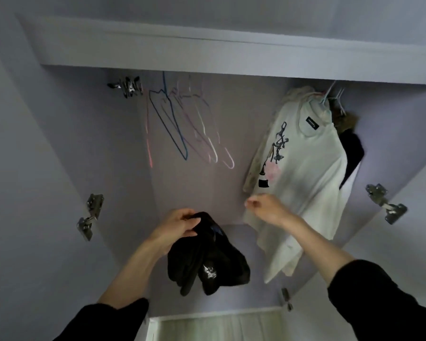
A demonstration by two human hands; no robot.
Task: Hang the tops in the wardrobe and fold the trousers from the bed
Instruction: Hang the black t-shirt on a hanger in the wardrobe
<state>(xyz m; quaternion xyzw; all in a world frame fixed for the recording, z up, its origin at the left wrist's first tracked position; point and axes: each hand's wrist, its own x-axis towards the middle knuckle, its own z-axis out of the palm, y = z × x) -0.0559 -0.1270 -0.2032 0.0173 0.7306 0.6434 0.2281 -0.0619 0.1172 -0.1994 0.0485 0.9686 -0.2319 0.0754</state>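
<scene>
I face into the open wardrobe (202, 173). My left hand (176, 226) grips the top of a bunched black top (207, 257) with a small white print, which hangs down from my fingers. My right hand (266, 209) is raised with loosely curled fingers in front of the lower edge of a white printed T-shirt (305, 173); I cannot tell whether it touches the cloth. That shirt hangs on a hanger at the right end of the rail. Several bare wire hangers (182, 124), one blue and others pale, hang at the left.
Dark garments (352, 153) hang behind the white shirt at the far right. Metal door hinges sit on the left side (90, 216) and the right side (385, 204). A pale shelf or drawer front (219, 323) lies at the bottom.
</scene>
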